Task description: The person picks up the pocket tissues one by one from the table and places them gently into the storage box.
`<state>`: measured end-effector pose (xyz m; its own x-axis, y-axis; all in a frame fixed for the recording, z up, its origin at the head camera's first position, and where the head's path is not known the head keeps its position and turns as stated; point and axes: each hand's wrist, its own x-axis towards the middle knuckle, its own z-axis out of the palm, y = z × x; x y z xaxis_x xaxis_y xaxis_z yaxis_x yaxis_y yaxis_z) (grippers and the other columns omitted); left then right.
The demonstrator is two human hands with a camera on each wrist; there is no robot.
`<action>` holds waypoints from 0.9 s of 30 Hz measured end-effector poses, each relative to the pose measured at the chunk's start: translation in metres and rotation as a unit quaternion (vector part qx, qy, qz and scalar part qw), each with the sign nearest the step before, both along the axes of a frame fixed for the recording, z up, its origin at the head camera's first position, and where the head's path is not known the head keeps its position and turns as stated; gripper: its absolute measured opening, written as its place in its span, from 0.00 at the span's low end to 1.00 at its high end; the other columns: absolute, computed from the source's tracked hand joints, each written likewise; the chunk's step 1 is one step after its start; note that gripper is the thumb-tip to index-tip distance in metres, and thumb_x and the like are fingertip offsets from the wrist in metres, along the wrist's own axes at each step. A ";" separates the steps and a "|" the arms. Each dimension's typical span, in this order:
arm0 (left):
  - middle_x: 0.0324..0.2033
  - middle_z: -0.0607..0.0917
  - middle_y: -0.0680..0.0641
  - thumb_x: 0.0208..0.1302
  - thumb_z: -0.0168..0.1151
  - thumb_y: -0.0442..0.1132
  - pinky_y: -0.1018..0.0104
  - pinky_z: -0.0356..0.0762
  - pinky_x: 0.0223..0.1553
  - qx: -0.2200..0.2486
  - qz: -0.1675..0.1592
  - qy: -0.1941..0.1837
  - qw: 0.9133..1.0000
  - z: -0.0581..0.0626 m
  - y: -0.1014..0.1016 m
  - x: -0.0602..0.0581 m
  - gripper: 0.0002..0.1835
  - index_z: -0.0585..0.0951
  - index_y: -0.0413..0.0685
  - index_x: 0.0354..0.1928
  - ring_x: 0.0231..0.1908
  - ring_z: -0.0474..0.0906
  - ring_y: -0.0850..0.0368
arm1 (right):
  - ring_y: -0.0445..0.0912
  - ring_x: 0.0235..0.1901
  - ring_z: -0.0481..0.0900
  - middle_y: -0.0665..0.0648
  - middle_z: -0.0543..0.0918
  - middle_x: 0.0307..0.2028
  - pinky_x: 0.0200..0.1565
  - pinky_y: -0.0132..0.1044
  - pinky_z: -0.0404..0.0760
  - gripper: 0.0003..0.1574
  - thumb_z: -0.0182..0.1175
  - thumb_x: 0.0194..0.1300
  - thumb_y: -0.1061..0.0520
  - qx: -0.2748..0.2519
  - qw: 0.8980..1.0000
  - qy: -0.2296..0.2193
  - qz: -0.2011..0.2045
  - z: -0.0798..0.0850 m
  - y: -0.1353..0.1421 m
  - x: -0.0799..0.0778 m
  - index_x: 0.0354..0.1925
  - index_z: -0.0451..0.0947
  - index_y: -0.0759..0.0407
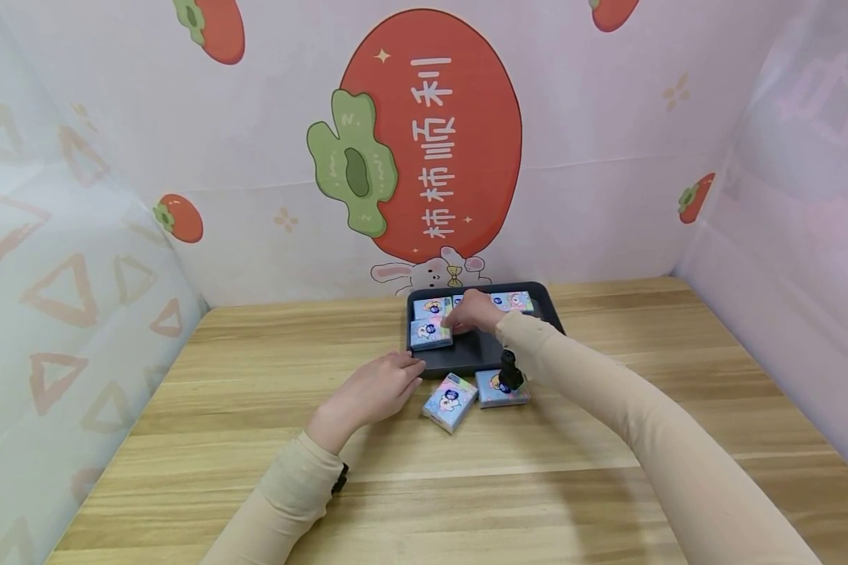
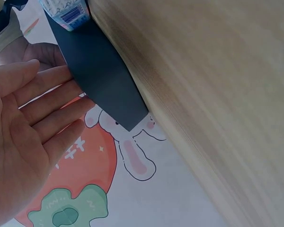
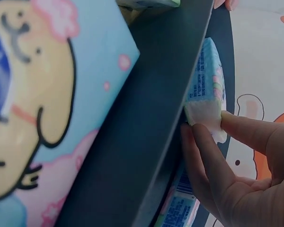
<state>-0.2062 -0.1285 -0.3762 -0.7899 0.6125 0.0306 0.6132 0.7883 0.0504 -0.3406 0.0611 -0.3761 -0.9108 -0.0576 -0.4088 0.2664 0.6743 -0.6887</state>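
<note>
Your right hand [image 1: 475, 312] pinches a blue pack [image 1: 431, 333] in the tray [image 1: 477, 347]; your left hand [image 1: 373, 390], fingers extended, touches its near-left corner. Loose packs [image 1: 450, 402] lie just in front.

Dark, rectangular tray [image 1: 477, 351]: flat on the table [image 1: 268, 369]. Light-blue printed packet [image 1: 429, 333]: inside, left side, illustrated face up.

Back-row middle packet [image 1: 459, 300] partly hidden behind the right grip [image 1: 475, 311]
</note>
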 end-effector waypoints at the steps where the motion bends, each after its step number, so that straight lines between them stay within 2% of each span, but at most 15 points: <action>1: 0.55 0.80 0.41 0.71 0.51 0.43 0.54 0.71 0.63 0.001 0.000 0.000 1.000 0.000 0.000 0.000 0.19 0.78 0.41 0.58 0.59 0.75 0.48 | 0.48 0.37 0.86 0.58 0.85 0.37 0.52 0.38 0.81 0.24 0.69 0.57 0.54 0.002 1.000 0.001 0.000 -0.001 0.000 0.000 0.47 0.77 0.65; 9: 0.56 0.80 0.41 0.71 0.51 0.43 0.54 0.71 0.63 0.001 0.001 -0.001 1.000 0.000 0.000 0.001 0.19 0.78 0.41 0.58 0.59 0.74 0.47 | 0.47 0.34 0.87 0.57 0.86 0.35 0.53 0.39 0.80 0.23 0.69 0.57 0.53 0.014 1.000 0.008 0.001 -0.002 -0.001 0.000 0.47 0.79 0.65; 27: 0.55 0.80 0.41 0.71 0.51 0.42 0.55 0.71 0.62 0.001 -0.007 0.006 1.000 -0.001 0.000 -0.001 0.19 0.78 0.41 0.58 0.59 0.74 0.47 | 0.49 0.36 0.86 0.59 0.85 0.38 0.46 0.37 0.84 0.21 0.68 0.58 0.54 0.005 1.000 -0.004 0.005 -0.002 0.000 0.003 0.46 0.79 0.65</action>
<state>-0.2074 -0.1284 -0.3777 -0.7814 0.6227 0.0412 0.6240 0.7802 0.0441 -0.3379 0.0610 -0.3776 -0.9068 -0.0624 -0.4169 0.2653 0.6841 -0.6794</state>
